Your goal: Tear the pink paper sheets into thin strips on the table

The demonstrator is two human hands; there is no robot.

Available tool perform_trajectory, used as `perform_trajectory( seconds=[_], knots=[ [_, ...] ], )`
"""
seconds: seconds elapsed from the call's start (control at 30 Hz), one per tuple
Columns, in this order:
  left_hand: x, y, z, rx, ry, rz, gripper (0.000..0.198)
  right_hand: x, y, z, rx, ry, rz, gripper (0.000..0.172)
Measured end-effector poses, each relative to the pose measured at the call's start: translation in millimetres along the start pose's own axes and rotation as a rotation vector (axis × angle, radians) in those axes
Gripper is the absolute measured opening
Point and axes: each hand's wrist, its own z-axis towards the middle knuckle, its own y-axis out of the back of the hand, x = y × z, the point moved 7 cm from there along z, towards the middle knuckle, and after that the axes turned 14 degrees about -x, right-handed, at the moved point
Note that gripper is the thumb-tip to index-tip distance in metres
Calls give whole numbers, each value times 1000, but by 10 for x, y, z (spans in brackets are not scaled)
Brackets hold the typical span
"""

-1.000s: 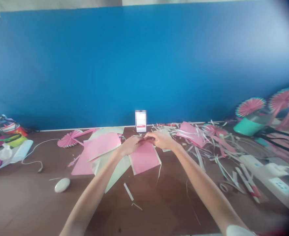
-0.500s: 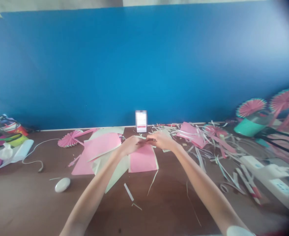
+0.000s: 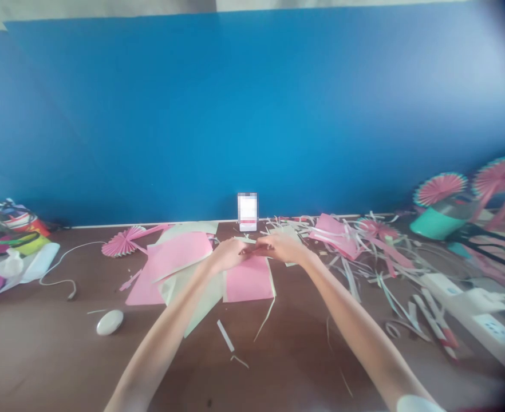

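My left hand (image 3: 228, 255) and my right hand (image 3: 285, 247) meet at the far edge of a pink paper sheet (image 3: 249, 282), their fingers closed on it. The fingertips touch or nearly touch each other, and the fold or edge between them is hidden. A thin pale paper strip (image 3: 266, 319) trails from the sheet's near right corner. Beside my left forearm lie more pink sheets (image 3: 184, 252) and a pale green sheet (image 3: 203, 309).
Behind my hands a phone (image 3: 248, 213) leans against the blue partition (image 3: 244, 114). Paper scraps and pleated pink fans (image 3: 439, 189) crowd the right side, near a power strip (image 3: 471, 315) and markers (image 3: 439, 329). At left are a white mouse (image 3: 110, 323) and a cable (image 3: 57, 280).
The pink sheet has shifted very slightly left, and its trailing strip has swung a little left. Both hands stay in nearly the same place, closed on the sheet.
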Motion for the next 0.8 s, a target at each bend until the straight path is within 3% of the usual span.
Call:
perform_trajectory(
  seconds=[0.43, 0.6, 0.8],
  knots=[
    [61, -3, -21, 39, 32, 3, 34, -69, -1, -13, 62, -37, -40, 43],
    [73, -64, 16, 27, 6, 89, 36, -36, -43, 8, 12, 32, -81, 38],
    [83, -91, 12, 37, 8, 120, 35, 20, -141, 1, 84, 62, -28, 32]
  ],
)
